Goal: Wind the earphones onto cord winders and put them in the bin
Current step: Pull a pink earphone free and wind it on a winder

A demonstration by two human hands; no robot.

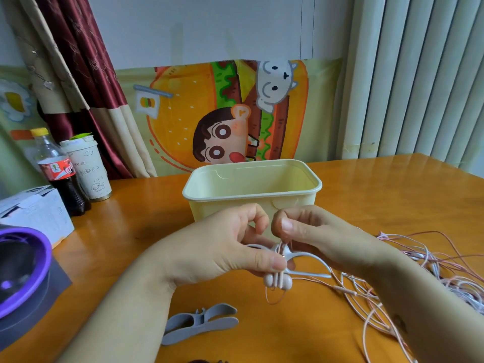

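Note:
A white cord winder (pixel 301 255) is held above the orange table, just in front of the pale yellow bin (pixel 251 189). My left hand (pixel 230 244) pinches the winder's middle between thumb and fingers. My right hand (pixel 314 231) pinches the pink earphone cord (pixel 282 244) right at the winder. Two pale earbuds (pixel 277 281) hang below the winder. The cord trails right into a loose tangle of pink and white earphone cords (pixel 419 279) on the table. The bin stands open, and no winder shows inside it.
A grey cord winder (pixel 199 323) lies on the table near the front edge. At the left stand a cola bottle (pixel 60 176), a paper cup (pixel 89 169), a white box (pixel 34 213) and a purple-rimmed device (pixel 21 268). A cartoon cloth and curtains hang behind.

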